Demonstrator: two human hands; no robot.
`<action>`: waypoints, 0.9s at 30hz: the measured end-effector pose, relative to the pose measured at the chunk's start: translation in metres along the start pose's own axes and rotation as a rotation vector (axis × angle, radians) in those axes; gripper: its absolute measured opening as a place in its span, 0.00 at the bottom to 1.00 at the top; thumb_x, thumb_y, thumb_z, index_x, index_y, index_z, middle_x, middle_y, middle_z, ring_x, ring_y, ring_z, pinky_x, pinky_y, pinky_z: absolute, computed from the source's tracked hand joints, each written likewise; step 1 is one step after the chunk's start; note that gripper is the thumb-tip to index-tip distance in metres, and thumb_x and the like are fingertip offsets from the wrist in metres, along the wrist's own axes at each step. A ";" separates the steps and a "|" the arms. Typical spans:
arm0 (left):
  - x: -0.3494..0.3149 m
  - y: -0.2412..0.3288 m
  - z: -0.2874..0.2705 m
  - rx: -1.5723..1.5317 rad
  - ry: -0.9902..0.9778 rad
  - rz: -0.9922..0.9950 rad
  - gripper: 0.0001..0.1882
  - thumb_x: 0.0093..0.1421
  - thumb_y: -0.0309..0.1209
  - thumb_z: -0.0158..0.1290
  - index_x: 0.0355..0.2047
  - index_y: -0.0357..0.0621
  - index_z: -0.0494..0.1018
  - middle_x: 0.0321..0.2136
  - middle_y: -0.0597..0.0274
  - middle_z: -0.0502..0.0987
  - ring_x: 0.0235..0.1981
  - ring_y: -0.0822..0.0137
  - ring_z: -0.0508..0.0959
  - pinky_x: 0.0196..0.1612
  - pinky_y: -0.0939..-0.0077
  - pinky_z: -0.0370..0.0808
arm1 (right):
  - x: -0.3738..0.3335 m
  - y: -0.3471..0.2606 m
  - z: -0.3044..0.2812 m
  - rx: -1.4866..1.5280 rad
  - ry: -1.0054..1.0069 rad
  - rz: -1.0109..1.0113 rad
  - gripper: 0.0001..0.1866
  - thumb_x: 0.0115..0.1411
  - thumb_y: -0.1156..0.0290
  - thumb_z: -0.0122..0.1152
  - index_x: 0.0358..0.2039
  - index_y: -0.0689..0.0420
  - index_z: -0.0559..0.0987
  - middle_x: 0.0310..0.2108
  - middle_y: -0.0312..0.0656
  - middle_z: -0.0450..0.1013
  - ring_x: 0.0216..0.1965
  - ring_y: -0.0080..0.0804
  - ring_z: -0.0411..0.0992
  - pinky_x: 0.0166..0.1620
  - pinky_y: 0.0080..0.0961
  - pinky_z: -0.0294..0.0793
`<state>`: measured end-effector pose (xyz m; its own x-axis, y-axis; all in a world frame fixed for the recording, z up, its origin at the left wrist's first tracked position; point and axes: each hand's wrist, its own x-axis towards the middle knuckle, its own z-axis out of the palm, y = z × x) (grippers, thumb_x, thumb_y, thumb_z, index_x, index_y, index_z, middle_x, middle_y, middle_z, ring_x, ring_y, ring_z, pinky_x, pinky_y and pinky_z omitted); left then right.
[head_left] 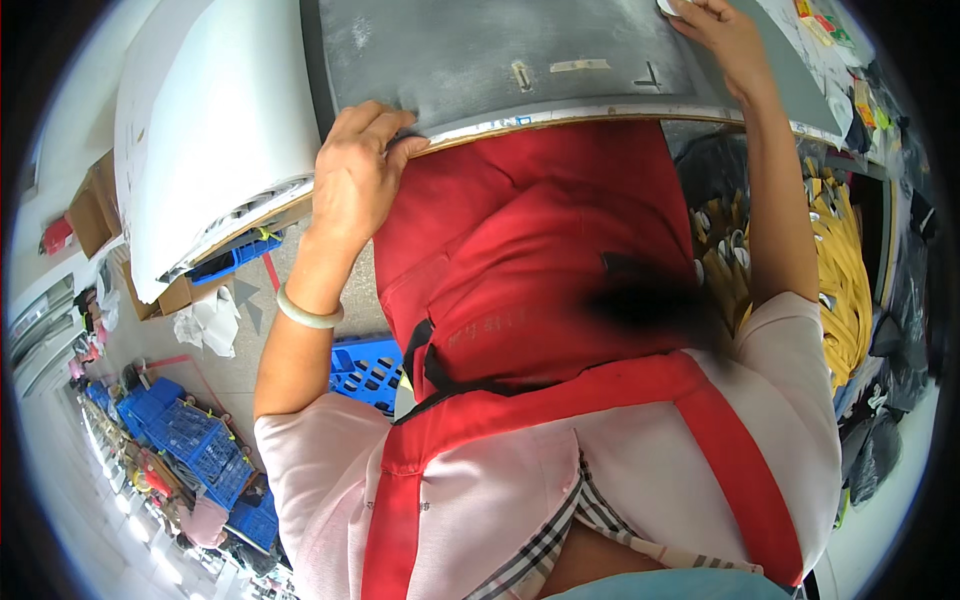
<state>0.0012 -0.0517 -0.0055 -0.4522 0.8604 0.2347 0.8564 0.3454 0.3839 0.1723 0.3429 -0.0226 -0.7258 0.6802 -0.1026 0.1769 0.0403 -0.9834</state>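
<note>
Face a grey-topped table (480, 50) across the upper view, with large white sheets (210, 110) curving down at its left. Wear a red apron (530, 210) below the near edge. See yellow strips (845, 270) bunched at right. Have hands well apart: rest left hand (355, 175), fingers curled, on the near edge, cannot tell whether gripping; pinch in right hand (730, 45), above the grey top, a small white piece (675, 6), cut off by the upper border.

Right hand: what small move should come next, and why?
Probably draw the white piece closer: the right hand pinches it far out over the grey board, while the left hand rests at the near edge.
</note>
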 end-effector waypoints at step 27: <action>-0.008 0.002 0.003 0.116 0.092 0.017 0.11 0.53 0.32 0.66 0.32 0.39 0.78 0.29 0.57 0.76 0.35 0.53 0.76 0.39 0.62 0.74 | -0.024 -0.026 0.019 -0.091 -0.030 0.012 0.09 0.65 0.65 0.65 0.36 0.58 0.80 0.35 0.33 0.75 0.37 0.19 0.73 0.42 0.17 0.74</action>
<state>0.0073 -0.0564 -0.0094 -0.4539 0.8302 0.3236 0.8847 0.3767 0.2745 0.1728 0.3120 0.0024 -0.7427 0.6589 -0.1198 0.2442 0.0998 -0.9646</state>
